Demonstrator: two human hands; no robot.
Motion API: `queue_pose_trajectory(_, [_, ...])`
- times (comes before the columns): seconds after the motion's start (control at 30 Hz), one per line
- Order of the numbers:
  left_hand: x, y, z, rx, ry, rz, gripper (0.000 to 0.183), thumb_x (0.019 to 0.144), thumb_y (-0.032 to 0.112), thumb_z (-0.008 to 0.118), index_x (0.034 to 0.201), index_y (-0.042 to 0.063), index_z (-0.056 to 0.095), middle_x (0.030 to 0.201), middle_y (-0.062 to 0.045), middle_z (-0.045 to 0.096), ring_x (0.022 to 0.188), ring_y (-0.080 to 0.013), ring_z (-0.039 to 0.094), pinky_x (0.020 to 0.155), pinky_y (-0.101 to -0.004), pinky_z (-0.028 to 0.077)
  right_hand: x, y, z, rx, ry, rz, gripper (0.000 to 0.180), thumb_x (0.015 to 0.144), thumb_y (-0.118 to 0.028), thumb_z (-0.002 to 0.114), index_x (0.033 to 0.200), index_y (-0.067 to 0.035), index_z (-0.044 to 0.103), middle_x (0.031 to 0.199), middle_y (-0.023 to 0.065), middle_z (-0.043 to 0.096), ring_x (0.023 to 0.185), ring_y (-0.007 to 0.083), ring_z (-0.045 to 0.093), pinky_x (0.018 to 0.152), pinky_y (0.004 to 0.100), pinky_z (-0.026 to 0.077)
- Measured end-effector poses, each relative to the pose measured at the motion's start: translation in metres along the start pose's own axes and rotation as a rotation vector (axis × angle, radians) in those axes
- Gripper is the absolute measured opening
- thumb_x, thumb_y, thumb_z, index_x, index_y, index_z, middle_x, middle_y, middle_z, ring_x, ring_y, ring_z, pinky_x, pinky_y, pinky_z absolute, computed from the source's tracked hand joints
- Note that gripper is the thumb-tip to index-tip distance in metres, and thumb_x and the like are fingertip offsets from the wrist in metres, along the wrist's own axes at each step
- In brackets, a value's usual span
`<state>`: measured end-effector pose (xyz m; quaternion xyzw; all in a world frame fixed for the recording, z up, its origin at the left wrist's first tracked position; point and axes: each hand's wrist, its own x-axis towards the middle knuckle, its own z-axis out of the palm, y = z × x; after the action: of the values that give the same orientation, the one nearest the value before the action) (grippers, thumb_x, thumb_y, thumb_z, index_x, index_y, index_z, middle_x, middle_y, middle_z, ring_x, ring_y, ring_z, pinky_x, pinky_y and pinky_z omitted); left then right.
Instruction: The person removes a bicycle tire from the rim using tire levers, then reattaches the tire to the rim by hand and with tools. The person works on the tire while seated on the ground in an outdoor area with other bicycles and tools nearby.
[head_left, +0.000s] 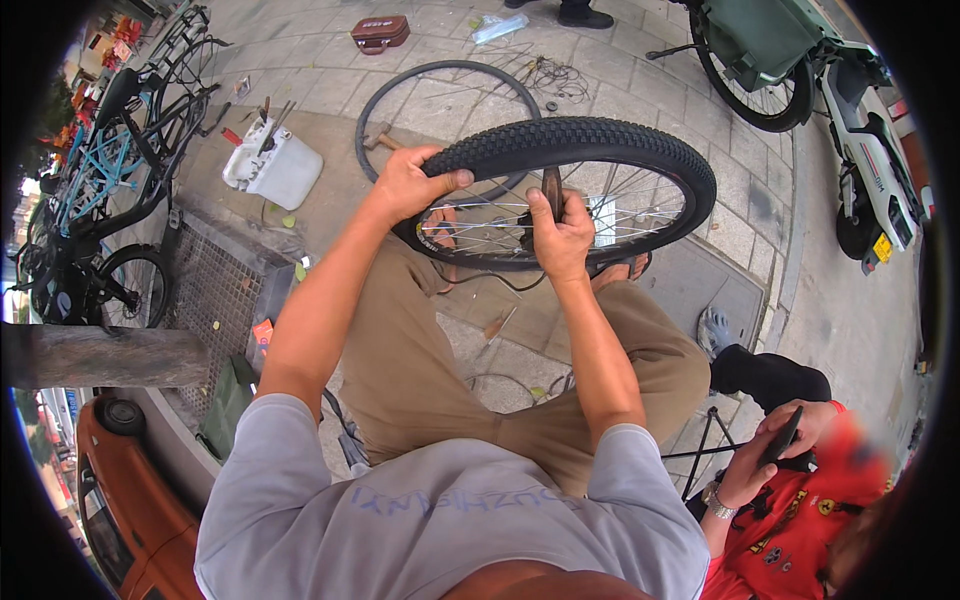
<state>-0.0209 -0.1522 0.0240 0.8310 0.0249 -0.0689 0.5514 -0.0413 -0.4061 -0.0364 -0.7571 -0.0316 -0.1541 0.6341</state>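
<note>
A spoked bicycle wheel with a black knobby tyre (577, 139) is held tilted above the pavement, in front of my knees. My left hand (416, 186) grips the tyre at its left side, the thumb lying over the sidewall. Inside the wheel, my right hand (561, 232) is closed around a worn brown lever-like tool (552, 191), whose upper end meets the rim and tyre edge at the top. The exact kind of tool is unclear. Metal spokes (637, 214) run behind my right hand, and the hub is partly hidden by it.
Beyond the wheel, a loose tyre (365, 124) lies beside a hammer (386, 140). A white tub of tools (289, 169) stands left; a brown case (380, 34) and tangled wire (559, 79) lie farther off. At right, a person in red (787, 517) holds a phone (780, 439).
</note>
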Motion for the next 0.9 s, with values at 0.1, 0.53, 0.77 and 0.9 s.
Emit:
queue_pose_trajectory(0.1, [-0.001, 0.010, -0.001, 0.100, 0.051, 0.015, 0.037, 0.084, 0.030, 0.091, 0.105, 0.002, 0.078, 0.086, 0.001, 0.074, 0.079, -0.0080, 0.064, 0.072, -0.0289, 0.053, -0.004, -0.040, -0.006, -0.108, -0.056, 0.176, 0.033, 0.095, -0.028, 0.079, 0.101, 0.002, 0.070, 0.081, 0.0234, 0.073, 0.074, 0.0324, 0.073, 0.072, 0.0422, 0.057])
queue_pose_trajectory(0.53, [-0.003, 0.006, 0.006, 0.059, 0.020, 0.195, 0.044, 0.083, 0.042, 0.090, 0.096, 0.001, 0.078, 0.074, -0.002, 0.070, 0.064, -0.0108, 0.060, 0.060, -0.0312, 0.049, 0.083, -0.229, -0.047, -1.236, -0.913, 0.293, 0.030, 0.100, -0.024, 0.061, 0.109, 0.004, 0.067, 0.080, 0.0210, 0.071, 0.055, 0.0312, 0.067, 0.054, 0.0444, 0.053])
queue_pose_trajectory(0.77, [-0.009, 0.020, 0.007, 0.041, -0.096, 0.157, 0.040, 0.085, 0.036, 0.090, 0.095, 0.000, 0.078, 0.076, -0.003, 0.072, 0.069, -0.0107, 0.062, 0.067, -0.0316, 0.052, 0.180, -0.229, 0.037, -1.789, -1.432, 0.647, 0.024, 0.101, -0.029, 0.066, 0.100, -0.006, 0.073, 0.085, 0.0057, 0.071, 0.068, 0.0211, 0.063, 0.064, 0.0390, 0.051])
queue_pose_trajectory(0.9, [-0.013, 0.025, -0.001, 0.013, -0.142, 0.085, 0.038, 0.085, 0.034, 0.090, 0.097, 0.000, 0.079, 0.079, -0.003, 0.074, 0.070, -0.0113, 0.063, 0.068, -0.0318, 0.053, 0.181, -0.212, 0.069, -1.974, -1.551, 0.686, 0.024, 0.101, -0.031, 0.066, 0.104, -0.009, 0.074, 0.089, 0.0049, 0.072, 0.071, 0.0212, 0.063, 0.067, 0.0383, 0.051])
